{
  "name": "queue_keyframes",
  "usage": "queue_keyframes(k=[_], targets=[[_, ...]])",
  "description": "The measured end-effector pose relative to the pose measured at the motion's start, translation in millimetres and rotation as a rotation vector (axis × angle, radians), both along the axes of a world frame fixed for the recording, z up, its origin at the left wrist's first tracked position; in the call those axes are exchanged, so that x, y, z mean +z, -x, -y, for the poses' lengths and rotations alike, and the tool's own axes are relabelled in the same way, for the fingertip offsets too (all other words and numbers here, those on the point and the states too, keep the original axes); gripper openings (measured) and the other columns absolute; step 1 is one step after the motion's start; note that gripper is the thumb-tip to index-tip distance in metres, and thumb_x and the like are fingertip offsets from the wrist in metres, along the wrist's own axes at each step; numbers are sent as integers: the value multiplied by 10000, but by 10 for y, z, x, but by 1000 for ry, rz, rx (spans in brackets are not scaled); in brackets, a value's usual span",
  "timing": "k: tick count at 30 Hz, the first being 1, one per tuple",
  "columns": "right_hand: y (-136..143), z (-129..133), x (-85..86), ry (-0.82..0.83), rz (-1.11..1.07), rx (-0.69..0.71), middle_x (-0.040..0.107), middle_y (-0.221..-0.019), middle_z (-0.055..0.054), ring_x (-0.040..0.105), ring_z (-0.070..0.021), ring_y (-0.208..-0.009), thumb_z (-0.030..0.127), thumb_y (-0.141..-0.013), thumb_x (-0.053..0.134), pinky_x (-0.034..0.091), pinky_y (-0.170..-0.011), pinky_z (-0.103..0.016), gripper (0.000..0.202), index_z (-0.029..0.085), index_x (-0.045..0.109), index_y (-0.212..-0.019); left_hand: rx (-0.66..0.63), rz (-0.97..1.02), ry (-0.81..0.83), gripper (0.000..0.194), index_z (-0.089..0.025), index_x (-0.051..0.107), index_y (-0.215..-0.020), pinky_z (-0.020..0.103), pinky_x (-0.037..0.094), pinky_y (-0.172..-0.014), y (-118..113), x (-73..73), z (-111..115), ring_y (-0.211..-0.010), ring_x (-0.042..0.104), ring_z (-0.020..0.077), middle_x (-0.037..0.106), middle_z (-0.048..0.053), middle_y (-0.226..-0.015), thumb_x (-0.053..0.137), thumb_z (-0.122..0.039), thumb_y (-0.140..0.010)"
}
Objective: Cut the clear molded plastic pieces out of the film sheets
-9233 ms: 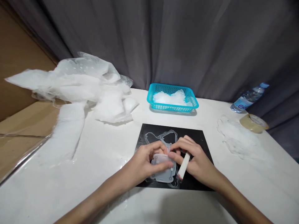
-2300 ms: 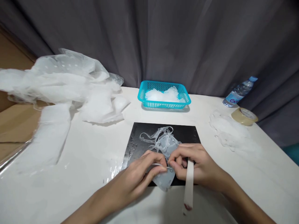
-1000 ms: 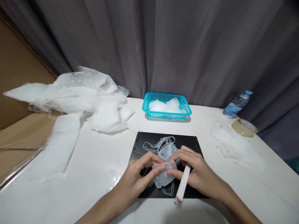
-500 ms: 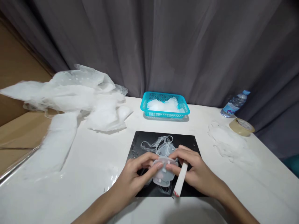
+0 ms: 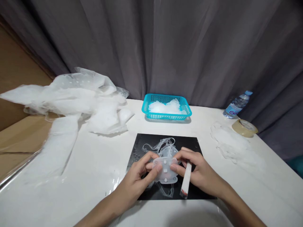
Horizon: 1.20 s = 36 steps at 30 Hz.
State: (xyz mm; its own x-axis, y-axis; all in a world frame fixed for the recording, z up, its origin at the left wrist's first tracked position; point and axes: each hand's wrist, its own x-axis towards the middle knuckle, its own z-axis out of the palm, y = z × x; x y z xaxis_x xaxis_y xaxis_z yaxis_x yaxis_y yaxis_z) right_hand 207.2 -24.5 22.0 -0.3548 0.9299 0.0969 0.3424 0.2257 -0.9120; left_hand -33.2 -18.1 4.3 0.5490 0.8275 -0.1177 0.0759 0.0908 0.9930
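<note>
Lower middle of the frame: both hands pinch a clear silicone piece (image 5: 165,170) over the black mat (image 5: 189,142). The left hand (image 5: 139,178) grips its left edge with thumb and fingers. The right hand (image 5: 199,171) grips the right edge and also has a white stick (image 5: 186,179) tucked in its fingers. Thin trimmed scraps (image 5: 156,146) lie just above on the mat. A teal basket (image 5: 146,105) sits further up, at center.

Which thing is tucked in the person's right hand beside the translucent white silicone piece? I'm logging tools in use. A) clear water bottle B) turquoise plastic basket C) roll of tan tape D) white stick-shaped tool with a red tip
D: the right hand holds the white stick-shaped tool with a red tip while pinching the translucent white silicone piece.
</note>
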Motion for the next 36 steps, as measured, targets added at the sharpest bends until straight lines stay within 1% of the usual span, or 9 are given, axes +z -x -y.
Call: queue_keyframes(k=[6, 11, 17, 23, 25, 27, 31, 34, 36], targets=[[53, 23, -34, -59, 5, -2, 526, -822, 25, 494, -120, -703, 316, -1018, 644, 384, -658, -259, 131, 211, 704, -966, -24, 20, -6, 316, -216, 534, -1024, 252, 326, -635, -10, 22, -13, -675, 401, 137, 532, -44, -724, 518, -528, -1069], [100, 47, -82, -113, -36, -15, 510, -794, 30, 471, -121, -698, 294, -1004, 653, 369, -641, -252, 123, 207, 668, -918, -54, 26, 8, 299, -219, 537, -1042, 243, 330, -644, -5, 32, 0, -675, 392, 132, 532, -52, -723, 503, -514, -1080], [106, 44, -74, -215, -23, -39, 507, -788, 32, 481, -122, -701, 199, -973, 658, 374, -638, -242, 78, 211, 649, -897, -29, -61, -90, 279, -221, 565, -1010, 246, 329, -643, -9, 78, 11, -683, 388, 136, 510, -55, -715, 503, -482, -1085], [68, 48, -52, -262, 21, -10, 541, -818, 20, 511, -130, -723, 190, -996, 639, 396, -653, -244, 94, 218, 623, -908, -39, -155, -178, 263, -226, 599, -1039, 257, 339, -649, -11, 120, -2, -678, 416, 147, 525, -46, -720, 482, -455, -1093], [63, 52, -60, -312, 49, 4, 559, -823, 11, 523, -142, -734, 191, -1004, 626, 404, -661, -258, 80, 218, 621, -929, -30, -167, -191, 267, -231, 611, -1047, 261, 354, -666, -11, 115, -1, -701, 449, 155, 559, -36, -754, 484, -461, -1093], [66, 54, -69, -408, 83, 28, 595, -829, -2, 530, -157, -743, 162, -1003, 604, 414, -679, -279, 71, 215, 614, -958, -23, -178, -205, 264, -238, 625, -1066, 263, 371, -688, -5, 95, 1, -728, 492, 164, 598, -28, -790, 492, -464, -1091], [86, 51, -69, -596, 163, 46, 652, -813, -19, 537, -173, -723, 92, -979, 578, 427, -696, -310, 122, 214, 587, -974, -13, -199, -221, 249, -251, 644, -1100, 266, 413, -752, 10, 51, -15, -789, 574, 176, 654, -24, -841, 506, -459, -1089], [104, 53, -52, -649, 214, 35, 665, -790, -24, 552, -177, -705, 83, -973, 579, 431, -679, -311, 131, 214, 582, -967, -20, -178, -209, 244, -251, 653, -1112, 272, 448, -836, 8, 43, -38, -914, 635, 194, 700, -5, -961, 511, -447, -1090], [111, 53, -43, -682, 236, 18, 677, -779, -27, 563, -175, -688, 83, -984, 570, 434, -663, -307, 134, 213, 582, -953, -18, -160, -192, 250, -243, 661, -1100, 273, 464, -851, 4, 44, -53, -953, 644, 198, 702, 6, -1006, 515, -446, -1088]])
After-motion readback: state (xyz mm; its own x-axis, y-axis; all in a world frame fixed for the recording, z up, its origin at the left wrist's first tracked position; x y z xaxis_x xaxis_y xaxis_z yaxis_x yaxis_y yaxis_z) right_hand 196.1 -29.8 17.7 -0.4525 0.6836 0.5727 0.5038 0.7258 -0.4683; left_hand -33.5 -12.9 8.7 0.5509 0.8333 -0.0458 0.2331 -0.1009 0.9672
